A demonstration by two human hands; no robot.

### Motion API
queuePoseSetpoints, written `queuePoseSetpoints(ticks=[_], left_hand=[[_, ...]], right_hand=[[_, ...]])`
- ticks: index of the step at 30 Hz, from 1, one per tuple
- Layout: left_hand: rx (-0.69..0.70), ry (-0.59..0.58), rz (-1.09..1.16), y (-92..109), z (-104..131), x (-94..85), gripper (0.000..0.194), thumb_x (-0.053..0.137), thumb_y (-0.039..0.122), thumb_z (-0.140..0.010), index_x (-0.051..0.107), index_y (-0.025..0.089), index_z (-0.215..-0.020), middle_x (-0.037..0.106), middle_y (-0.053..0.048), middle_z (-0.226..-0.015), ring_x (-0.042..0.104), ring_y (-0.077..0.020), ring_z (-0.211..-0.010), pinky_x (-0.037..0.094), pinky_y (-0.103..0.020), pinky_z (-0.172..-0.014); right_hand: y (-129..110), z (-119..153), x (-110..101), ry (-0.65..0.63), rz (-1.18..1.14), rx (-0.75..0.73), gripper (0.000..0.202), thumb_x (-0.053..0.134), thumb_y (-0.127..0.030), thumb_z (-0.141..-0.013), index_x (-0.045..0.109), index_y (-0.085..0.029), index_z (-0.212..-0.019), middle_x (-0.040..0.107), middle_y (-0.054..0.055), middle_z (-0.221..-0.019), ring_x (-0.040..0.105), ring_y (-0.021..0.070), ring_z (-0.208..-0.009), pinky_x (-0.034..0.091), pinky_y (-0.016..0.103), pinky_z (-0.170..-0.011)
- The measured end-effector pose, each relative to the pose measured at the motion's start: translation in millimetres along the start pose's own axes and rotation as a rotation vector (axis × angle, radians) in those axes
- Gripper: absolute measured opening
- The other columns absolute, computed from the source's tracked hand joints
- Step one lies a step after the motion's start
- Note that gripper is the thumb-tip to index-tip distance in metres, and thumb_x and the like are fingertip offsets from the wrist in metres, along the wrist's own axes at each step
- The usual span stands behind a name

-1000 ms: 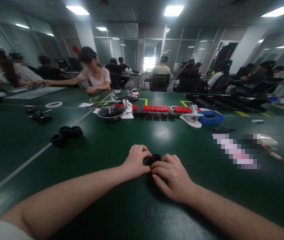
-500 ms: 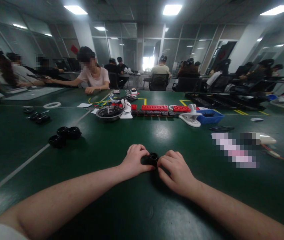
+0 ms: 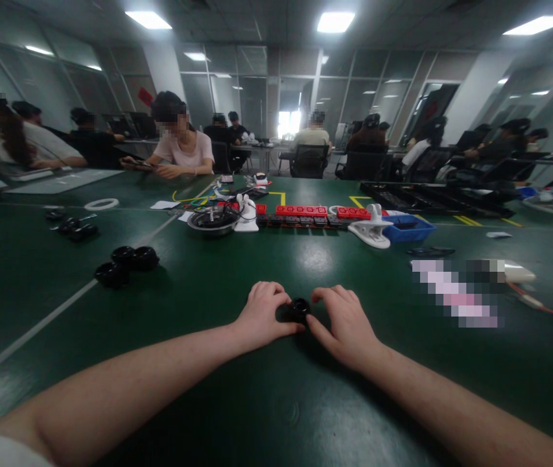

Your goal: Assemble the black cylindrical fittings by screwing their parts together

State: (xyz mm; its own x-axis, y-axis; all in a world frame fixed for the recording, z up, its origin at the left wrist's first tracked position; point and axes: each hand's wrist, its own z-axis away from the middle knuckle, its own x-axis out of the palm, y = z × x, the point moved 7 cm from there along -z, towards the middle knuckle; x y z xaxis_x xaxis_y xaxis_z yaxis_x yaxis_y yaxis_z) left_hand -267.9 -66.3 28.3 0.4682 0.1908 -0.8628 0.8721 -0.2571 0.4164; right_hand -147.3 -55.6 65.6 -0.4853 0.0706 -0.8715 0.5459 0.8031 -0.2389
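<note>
A small black ring-topped part (image 3: 300,309), its round opening facing up, is in front of me at the middle of the green table. My left hand (image 3: 264,314) grips it from the left, thumb along the near side and fingers at the far side. On the right, my right hand (image 3: 347,324) has its fingers spread apart, the index finger lifted away from the part. Its thumb tip is at the part's right edge; whether it touches I cannot tell. The exact kind of part is too dark to make out.
Several black round parts (image 3: 128,263) lie at left, with smaller black pieces (image 3: 76,227) behind them. Farther back are a metal bowl (image 3: 212,222), red blocks (image 3: 301,211), a white clip (image 3: 373,230) and a blue bin (image 3: 415,228). People sit around the room.
My right hand's fingers have opened and moved off the black part. My left hand stays on it. The person across the table has drawn an outstretched arm back, hands now together.
</note>
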Motion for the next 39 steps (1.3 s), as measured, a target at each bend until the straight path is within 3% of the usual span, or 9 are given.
queuePoseSetpoints(ticks=[5,12,22,28,39], left_hand=[[-0.005,0.012,-0.008,2,0,0.6,0.036,0.06,0.051,-0.06,0.056,0.019,-0.076,0.048,-0.003,-0.089,0.041,-0.0201,-0.089,0.032,-0.038,-0.083],[0.014,-0.002,0.003,4,0,0.8,0.033,0.06,0.047,-0.062,0.057,0.019,-0.08,0.049,-0.002,-0.089,0.041,-0.0193,-0.088,0.033,-0.037,-0.084],[0.018,-0.001,0.014,3,0,0.4,0.03,0.061,0.045,-0.061,0.056,0.02,-0.077,0.049,-0.002,-0.088,0.042,-0.0193,-0.088,0.034,-0.036,-0.082],[0.017,0.029,-0.001,3,0,-0.2,0.04,0.064,0.048,-0.056,0.056,0.02,-0.084,0.049,-0.002,-0.088,0.042,-0.02,-0.088,0.032,-0.038,-0.084],[0.003,0.014,0.043,1,-1,0.9,0.025,0.064,0.038,-0.059,0.056,0.02,-0.075,0.049,-0.001,-0.088,0.043,-0.0192,-0.087,0.034,-0.036,-0.081]], right_hand=[[5,-5,4,0.038,-0.027,0.05,0.043,0.052,-0.037,-0.073,0.045,-0.013,-0.108,0.056,0.008,-0.093,0.046,0.0216,-0.085,0.033,0.035,-0.073],[0,-9,9,0.032,0.005,0.027,0.025,0.057,-0.04,-0.071,0.057,-0.018,-0.085,0.06,0.004,-0.081,0.047,0.0194,-0.079,0.032,0.032,-0.068],[1,-7,9,0.018,-0.054,0.025,0.026,0.06,-0.036,-0.07,0.057,-0.017,-0.087,0.059,0.005,-0.081,0.047,0.0195,-0.079,0.035,0.032,-0.067],[1,-6,10,0.019,-0.038,0.006,0.026,0.059,-0.036,-0.071,0.058,-0.016,-0.087,0.059,0.005,-0.08,0.047,0.0198,-0.078,0.036,0.032,-0.067],[-5,-8,11,-0.029,-0.058,-0.058,0.027,0.053,-0.029,-0.074,0.056,-0.016,-0.098,0.061,0.006,-0.088,0.046,0.0196,-0.082,0.036,0.033,-0.071]])
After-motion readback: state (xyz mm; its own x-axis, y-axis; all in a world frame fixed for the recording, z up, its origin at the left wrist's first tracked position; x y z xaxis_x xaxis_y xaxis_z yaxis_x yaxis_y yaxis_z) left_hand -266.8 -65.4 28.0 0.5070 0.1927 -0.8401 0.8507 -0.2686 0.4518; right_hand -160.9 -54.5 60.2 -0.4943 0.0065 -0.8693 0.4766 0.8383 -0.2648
